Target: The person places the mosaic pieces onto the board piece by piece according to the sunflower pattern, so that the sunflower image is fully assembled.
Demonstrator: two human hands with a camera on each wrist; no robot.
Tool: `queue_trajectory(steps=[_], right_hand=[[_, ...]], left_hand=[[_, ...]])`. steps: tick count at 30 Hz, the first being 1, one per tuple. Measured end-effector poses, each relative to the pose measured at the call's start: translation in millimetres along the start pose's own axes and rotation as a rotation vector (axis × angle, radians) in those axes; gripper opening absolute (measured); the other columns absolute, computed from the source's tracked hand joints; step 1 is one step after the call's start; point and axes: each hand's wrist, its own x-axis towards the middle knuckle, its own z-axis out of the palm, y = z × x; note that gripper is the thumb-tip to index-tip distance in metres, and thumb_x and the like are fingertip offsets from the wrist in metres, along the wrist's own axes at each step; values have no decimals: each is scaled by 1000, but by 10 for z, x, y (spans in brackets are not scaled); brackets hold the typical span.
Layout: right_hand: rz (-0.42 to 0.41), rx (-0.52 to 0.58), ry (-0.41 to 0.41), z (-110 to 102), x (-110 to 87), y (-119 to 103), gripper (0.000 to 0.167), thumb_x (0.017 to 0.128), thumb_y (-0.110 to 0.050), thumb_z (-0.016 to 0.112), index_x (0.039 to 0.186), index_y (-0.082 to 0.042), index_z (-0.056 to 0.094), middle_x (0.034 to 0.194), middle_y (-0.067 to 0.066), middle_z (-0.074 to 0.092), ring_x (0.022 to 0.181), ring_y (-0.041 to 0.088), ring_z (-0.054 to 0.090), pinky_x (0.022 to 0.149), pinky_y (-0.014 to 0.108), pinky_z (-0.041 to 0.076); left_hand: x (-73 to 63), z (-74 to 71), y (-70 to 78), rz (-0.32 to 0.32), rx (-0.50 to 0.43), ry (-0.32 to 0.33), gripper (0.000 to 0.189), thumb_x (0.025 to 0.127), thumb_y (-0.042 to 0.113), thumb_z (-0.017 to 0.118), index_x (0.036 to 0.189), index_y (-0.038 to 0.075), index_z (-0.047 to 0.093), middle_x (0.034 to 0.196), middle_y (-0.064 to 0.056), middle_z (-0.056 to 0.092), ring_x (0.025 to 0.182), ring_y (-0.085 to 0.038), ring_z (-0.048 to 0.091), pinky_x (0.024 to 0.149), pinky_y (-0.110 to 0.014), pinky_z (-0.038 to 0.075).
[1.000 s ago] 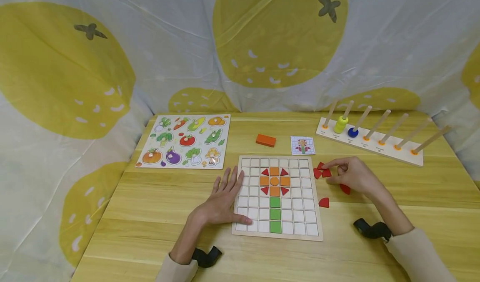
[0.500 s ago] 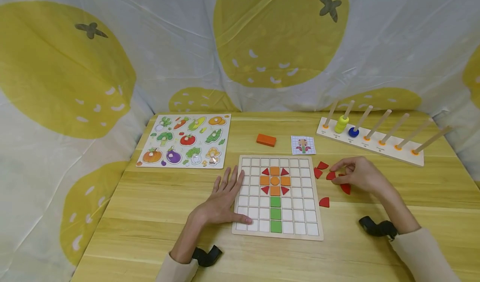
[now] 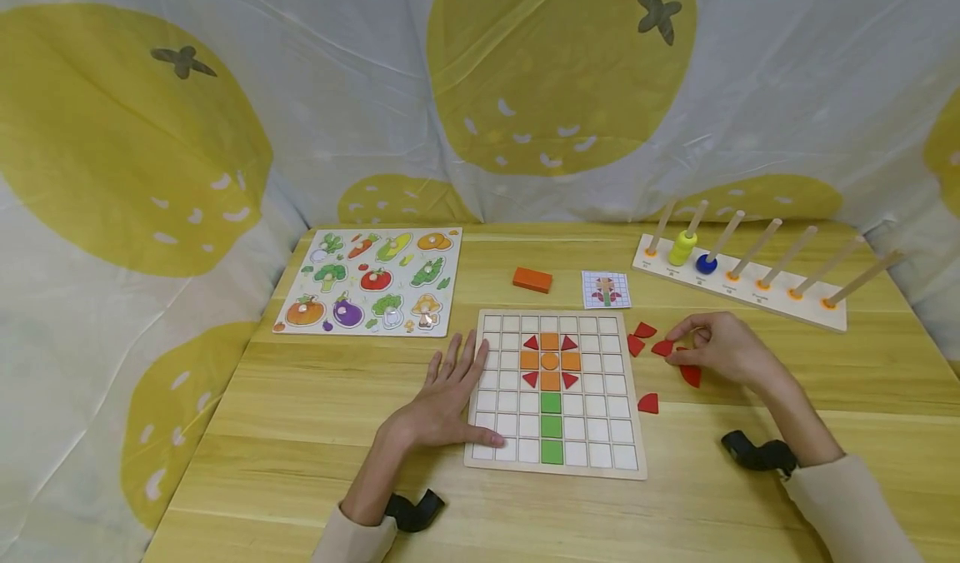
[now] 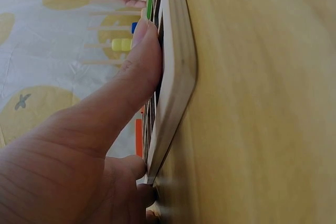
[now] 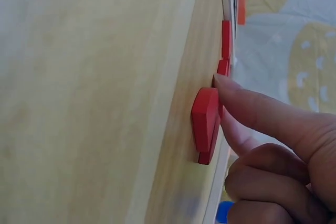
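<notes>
My left hand rests with spread, straight fingers along the left side of a square wooden grid board. Its thumb lies over the front left corner, seen close in the left wrist view. An orange flower with red triangles and a green stem is laid out on the grid. Right of the board, my right hand pinches a red quarter-circle tile between thumb and forefinger, low over the table. Beneath the palm lie more red pieces, partly overlapping. Two red tiles sit by the board's edge.
A lone red quarter-circle lies nearer me, right of the board. Behind the board are an orange block and a pattern card. A peg stand is back right, a vegetable puzzle back left.
My right hand has drawn one red tile rightward, away from the cluster beside the board, and has barely moved in the last half second. The left hand stays put.
</notes>
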Motion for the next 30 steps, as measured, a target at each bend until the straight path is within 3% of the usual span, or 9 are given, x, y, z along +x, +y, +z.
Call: queue_trajectory(steps=[4,8,17,23,30], right_hand=[[-31,-6,20,16,-27,-66,32,89,-24,82,111,-3,74,61,-5,34,51,8,29,47,25,26],[-80,60,3,101,-82,-272,29,89,-23,82,111,-4,75,61,-5,31,50,6,26,46,24,25],[-145,76,-105,623,-146,-731,21,80,-20,90,98,-14,80,62,-5,32,58,11,32,52,24,25],[-178,82,-141,833,-169,-810,20,77,-16,92,91,-14,78,59,-4,34,57,12,33,53,24,23],[-155,96,-162,877,-166,-802,21,76,-11,91,91,-12,77,58,-4,35,55,12,34,51,22,24]], left_hand=[[-3,2,-7,-3,1,-4,135,78,60,84,167,10,-4,173,-12,-21,160,-34,-23,129,-62,-10],[-10,2,-8,-8,-3,-1,135,78,60,84,167,11,-4,173,-11,-22,160,-34,-23,129,-61,-10],[-10,-10,-3,1,5,-2,134,79,60,84,167,9,-4,172,-11,-23,160,-34,-24,129,-61,-10],[-9,-15,1,3,14,-1,134,79,61,83,167,9,-4,173,-11,-23,160,-34,-23,129,-62,-10],[-5,-16,4,5,8,-2,134,78,61,83,167,10,-4,172,-11,-23,160,-34,-23,129,-62,-10]])
